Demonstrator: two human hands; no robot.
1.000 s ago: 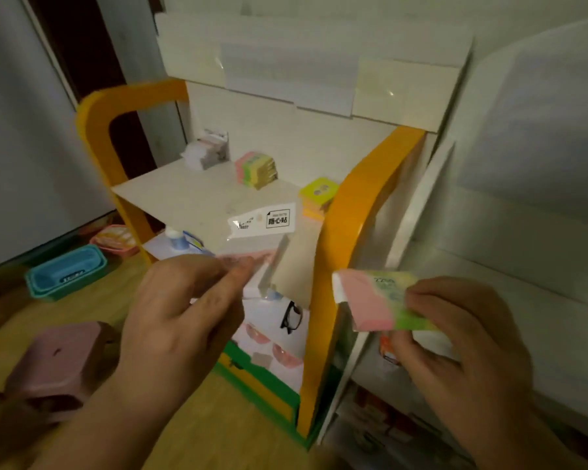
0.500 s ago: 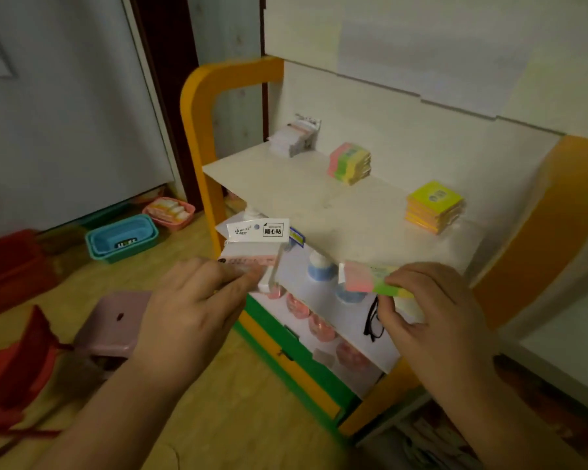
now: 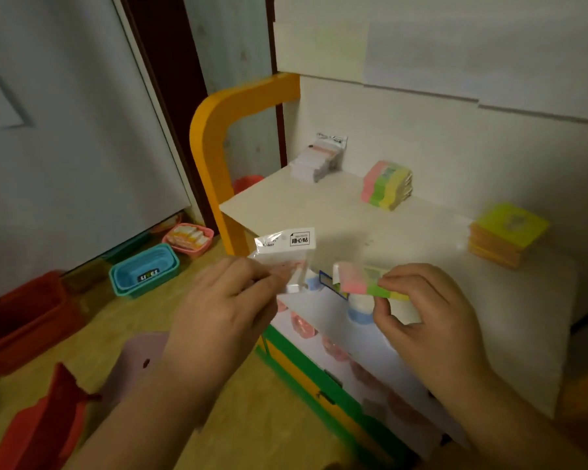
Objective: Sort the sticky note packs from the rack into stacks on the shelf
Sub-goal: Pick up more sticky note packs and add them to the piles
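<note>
- Left hand (image 3: pixel 218 310) pinches a clear-bagged pack (image 3: pixel 282 259) between thumb and forefingers; the bag's white header card sticks up above the knuckles.
- Right hand (image 3: pixel 425 320) pinches a striped pack (image 3: pixel 360 283) (pink/green/yellow) by its right end, thumb below and fingers curled on top; the pink end pokes out left, free.
- Both packs are held in the air just in front of the shelf (image 3: pixel 319 212) front edge, near each other but apart.
- On the shelf: white stack (image 3: pixel 314 161) in the back-left corner, against the back wall; its top pack looks tilted, blur makes that unsure.
- Striped stack (image 3: pixel 386 184) sits mid-back, near the wall, apart from the white stack.
- Yellow stack (image 3: pixel 506 232) sits toward the right, well apart from the striped stack.
- Open shelf surface: a wide bare band along the front edge, from the left corner across to the yellow stack, plus gaps between the three stacks.
- Orange frame (image 3: pixel 211 137) arches up at the shelf's left edge and bounds access from that side.
- Floor left of the frame: teal basket (image 3: pixel 145 271), pink basket (image 3: pixel 189 237) behind it, red bin (image 3: pixel 24 317) by the wall.
</note>
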